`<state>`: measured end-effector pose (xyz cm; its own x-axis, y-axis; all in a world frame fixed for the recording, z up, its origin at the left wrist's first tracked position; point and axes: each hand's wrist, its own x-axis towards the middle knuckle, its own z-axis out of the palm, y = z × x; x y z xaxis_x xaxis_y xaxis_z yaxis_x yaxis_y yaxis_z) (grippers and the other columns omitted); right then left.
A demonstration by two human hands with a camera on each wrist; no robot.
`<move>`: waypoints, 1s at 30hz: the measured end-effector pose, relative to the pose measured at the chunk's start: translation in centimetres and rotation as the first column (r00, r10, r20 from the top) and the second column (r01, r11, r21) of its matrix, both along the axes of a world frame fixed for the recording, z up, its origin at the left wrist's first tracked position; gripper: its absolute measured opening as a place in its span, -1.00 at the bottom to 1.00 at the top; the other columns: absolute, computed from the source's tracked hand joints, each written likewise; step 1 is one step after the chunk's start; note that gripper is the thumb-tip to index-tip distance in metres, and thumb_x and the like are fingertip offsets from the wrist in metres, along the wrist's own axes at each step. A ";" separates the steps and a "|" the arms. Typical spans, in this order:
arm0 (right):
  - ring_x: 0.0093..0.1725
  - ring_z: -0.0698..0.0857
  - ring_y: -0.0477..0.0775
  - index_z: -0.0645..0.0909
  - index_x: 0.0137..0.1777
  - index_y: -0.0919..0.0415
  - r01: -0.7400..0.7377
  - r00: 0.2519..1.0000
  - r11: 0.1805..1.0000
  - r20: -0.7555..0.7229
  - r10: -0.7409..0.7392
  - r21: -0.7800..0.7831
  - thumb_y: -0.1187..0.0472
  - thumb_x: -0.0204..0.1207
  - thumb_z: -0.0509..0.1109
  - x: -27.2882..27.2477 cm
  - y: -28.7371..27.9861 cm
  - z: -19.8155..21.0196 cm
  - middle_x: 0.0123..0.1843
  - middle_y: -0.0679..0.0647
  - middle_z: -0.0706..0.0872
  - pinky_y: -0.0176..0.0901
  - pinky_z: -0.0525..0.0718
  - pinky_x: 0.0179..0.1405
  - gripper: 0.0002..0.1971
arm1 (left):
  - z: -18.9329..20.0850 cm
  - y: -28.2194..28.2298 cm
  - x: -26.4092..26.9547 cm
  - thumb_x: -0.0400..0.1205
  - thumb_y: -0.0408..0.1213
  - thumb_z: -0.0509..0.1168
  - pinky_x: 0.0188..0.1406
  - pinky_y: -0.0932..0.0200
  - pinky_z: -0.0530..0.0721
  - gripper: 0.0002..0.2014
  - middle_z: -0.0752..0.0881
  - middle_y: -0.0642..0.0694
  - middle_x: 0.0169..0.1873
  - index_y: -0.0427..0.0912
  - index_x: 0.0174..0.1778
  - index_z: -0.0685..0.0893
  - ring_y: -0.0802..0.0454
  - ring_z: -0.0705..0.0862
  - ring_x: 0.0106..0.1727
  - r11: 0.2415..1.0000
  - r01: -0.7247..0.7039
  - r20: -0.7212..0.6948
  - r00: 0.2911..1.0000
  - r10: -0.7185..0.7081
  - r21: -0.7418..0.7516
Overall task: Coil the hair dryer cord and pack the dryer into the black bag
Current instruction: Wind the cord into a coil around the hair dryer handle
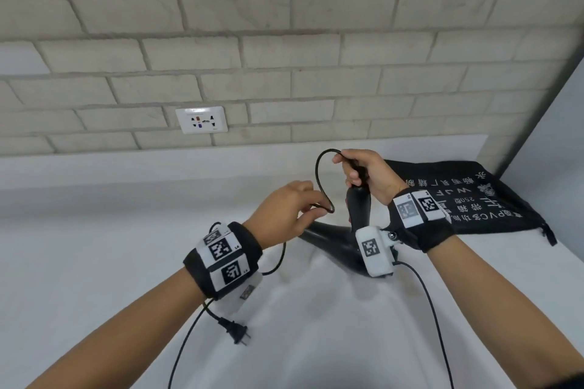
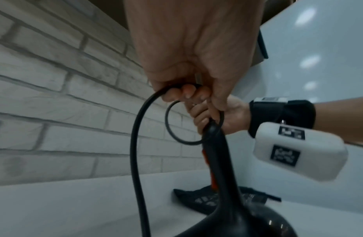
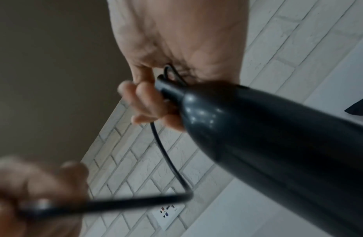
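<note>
The black hair dryer (image 1: 331, 241) stands nozzle-down on the white counter, its handle (image 1: 358, 207) pointing up. My right hand (image 1: 354, 170) grips the top of the handle where the cord (image 1: 318, 172) comes out. The cord arcs left in one loop, and my left hand (image 1: 313, 208) pinches it at the loop's bottom bend. In the left wrist view my left hand (image 2: 188, 94) has fingers curled round the cord (image 2: 135, 144). In the right wrist view my right hand (image 3: 144, 99) wraps the handle end (image 3: 257, 136). The plug (image 1: 237, 330) lies loose on the counter. The black bag (image 1: 467, 196) lies flat at the right.
A white wall outlet (image 1: 201, 120) sits in the brick wall behind the counter. A grey side wall (image 1: 543, 142) closes off the right end, just past the bag. Thin cables from the wrist cameras trail over the white counter (image 1: 94, 215) towards me.
</note>
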<state>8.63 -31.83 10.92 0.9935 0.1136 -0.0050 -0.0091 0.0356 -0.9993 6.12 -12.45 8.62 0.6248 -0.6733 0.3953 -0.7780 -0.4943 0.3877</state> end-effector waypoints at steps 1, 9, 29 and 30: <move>-0.68 0.42 -0.14 0.61 -0.20 0.24 -0.021 1.000 1.000 0.001 0.021 -0.012 0.22 0.63 0.07 -0.1 0.1 0.1 -0.70 -0.07 0.50 -0.29 0.42 -0.49 -0.69 | 0.5 -0.8 0.0 0.61 -0.17 0.23 -0.24 0.43 0.39 -0.78 0.48 0.17 -0.36 -0.10 0.02 0.75 0.22 0.44 -0.29 1.000 0.025 -0.015 1.000 -0.025 -0.017; -0.51 0.70 -0.03 0.65 -0.11 0.27 -0.149 0.988 0.989 -0.044 0.150 0.022 0.15 0.66 0.01 -1.2 -1.0 1.4 -0.57 0.03 0.68 -0.13 0.68 -0.16 -0.62 | 4.2 -5.0 1.6 0.55 -0.32 0.35 -0.10 0.21 0.65 -0.90 0.73 -0.09 -0.39 -0.27 -0.15 0.73 0.02 0.70 -0.28 0.911 -0.037 -0.245 0.967 -0.071 -0.411; -0.68 0.43 -0.08 0.49 -0.34 0.18 -0.192 0.976 0.981 -0.103 0.193 0.019 0.03 0.66 0.01 -0.8 -0.5 1.1 -0.75 -0.10 0.33 -0.13 0.52 -0.18 -0.59 | 2.7 -3.7 4.0 0.65 -0.10 0.20 -0.25 0.25 0.66 -0.69 0.43 0.07 -0.65 -0.13 -0.39 0.57 0.17 0.39 -0.57 0.825 -0.367 -0.744 0.662 -0.092 -0.429; -0.67 0.45 -0.07 0.44 -0.35 0.16 -0.192 0.976 0.981 -0.101 0.192 0.013 0.01 0.66 0.00 -0.7 -0.4 0.9 -0.74 -0.10 0.34 -0.11 0.52 -0.13 -0.59 | 2.5 -3.8 4.0 0.64 -0.11 0.21 -0.20 0.18 0.68 -0.69 0.43 0.09 -0.68 -0.13 -0.40 0.58 0.16 0.38 -0.57 0.806 -0.395 -0.748 0.658 -0.088 -0.442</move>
